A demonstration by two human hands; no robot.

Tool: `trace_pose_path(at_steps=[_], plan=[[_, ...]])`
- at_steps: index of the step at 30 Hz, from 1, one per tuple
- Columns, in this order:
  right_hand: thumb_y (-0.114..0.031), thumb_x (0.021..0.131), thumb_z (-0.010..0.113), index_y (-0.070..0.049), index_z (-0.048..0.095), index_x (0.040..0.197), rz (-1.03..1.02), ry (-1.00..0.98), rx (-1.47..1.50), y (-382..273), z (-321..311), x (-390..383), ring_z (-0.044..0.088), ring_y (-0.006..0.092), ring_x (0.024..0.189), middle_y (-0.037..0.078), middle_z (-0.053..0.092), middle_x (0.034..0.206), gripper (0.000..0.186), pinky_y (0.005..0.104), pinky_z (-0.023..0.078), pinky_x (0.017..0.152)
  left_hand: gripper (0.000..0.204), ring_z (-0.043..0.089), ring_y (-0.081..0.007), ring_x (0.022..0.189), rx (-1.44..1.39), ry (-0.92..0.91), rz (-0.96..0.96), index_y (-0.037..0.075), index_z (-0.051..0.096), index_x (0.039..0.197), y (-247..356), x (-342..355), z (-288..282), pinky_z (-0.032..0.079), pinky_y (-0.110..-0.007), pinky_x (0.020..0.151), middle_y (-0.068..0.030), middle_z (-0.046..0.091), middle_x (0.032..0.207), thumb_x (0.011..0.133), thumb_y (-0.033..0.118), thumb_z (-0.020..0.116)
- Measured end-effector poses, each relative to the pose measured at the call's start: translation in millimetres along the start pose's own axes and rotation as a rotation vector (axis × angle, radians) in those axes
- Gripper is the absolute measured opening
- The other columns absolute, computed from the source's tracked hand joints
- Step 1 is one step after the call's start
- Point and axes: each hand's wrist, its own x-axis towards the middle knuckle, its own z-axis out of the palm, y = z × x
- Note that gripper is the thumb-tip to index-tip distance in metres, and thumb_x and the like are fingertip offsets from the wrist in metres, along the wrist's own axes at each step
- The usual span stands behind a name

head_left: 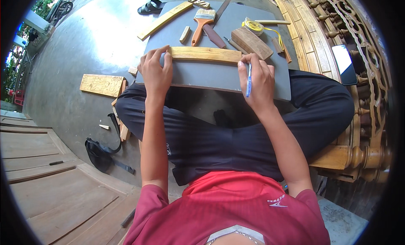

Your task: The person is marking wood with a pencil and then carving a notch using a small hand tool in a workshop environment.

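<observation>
A flat wooden strip [206, 54] lies crosswise on the grey board [198, 75] in front of me. My left hand [156, 71] grips its left end between thumb and fingers. At the strip's right end, my right hand [257, 78] holds a blue pen [249, 81], its fingertips touching or very near the wood. The pen's upper end points down toward me, and its tip is hidden by the fingers. Just beyond the strip lie a paintbrush [203, 23] with an orange handle, a saw [215, 36] with a dark handle and a small wood piece [184, 34].
A wooden block like a hand plane [252, 42] and a yellow tape measure [254, 27] sit at the board's right. Another wooden strip [165, 20] lies at the far left. A phone [344, 64] rests on the wooden bench; a black bag [99, 154] and a patterned plank [102, 85] are on the floor.
</observation>
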Motion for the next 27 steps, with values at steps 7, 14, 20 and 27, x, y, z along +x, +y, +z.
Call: trace_pose_path(at_steps=[7,14,20,27], plan=[[-0.018,0.099,0.067,-0.007,0.059,0.11,-0.067,0.047,0.098,11,9,2,0.068,0.0348,0.108,0.015,0.073,0.108,0.018,0.0482,0.043,0.096,0.038,0.067,-0.0285,0.117,-0.337,0.021,-0.066,0.012,0.072,0.133,4,-2,-5,0.049,-0.042,0.103,-0.0125,0.075,0.122,0.098,0.018,0.061],[-0.014,0.098,0.068,-0.004,0.057,0.118,-0.025,-0.002,0.311,15,7,4,0.07,0.0413,0.112,0.026,0.071,0.123,0.025,0.0477,0.045,0.101,0.046,0.076,-0.0238,0.108,-0.545,0.049,-0.088,0.008,0.065,0.141,6,-5,-8,0.059,-0.036,0.093,-0.0146,0.076,0.124,0.095,0.003,0.061],[-0.015,0.098,0.068,-0.004,0.057,0.12,-0.017,-0.015,0.315,16,10,2,0.071,0.0395,0.109,0.025,0.072,0.12,0.027,0.0467,0.046,0.101,0.044,0.077,-0.0239,0.106,-0.519,0.07,-0.12,0.009,0.065,0.14,4,-7,-5,0.062,-0.035,0.088,-0.0133,0.077,0.122,0.097,0.002,0.061],[-0.014,0.097,0.07,-0.004,0.056,0.121,-0.059,-0.019,0.276,18,12,2,0.07,0.0406,0.114,0.027,0.07,0.125,0.029,0.0465,0.043,0.104,0.042,0.077,-0.0236,0.106,-0.471,0.077,-0.107,0.009,0.066,0.139,2,-8,-5,0.062,-0.035,0.089,-0.0125,0.077,0.121,0.097,0.003,0.062]])
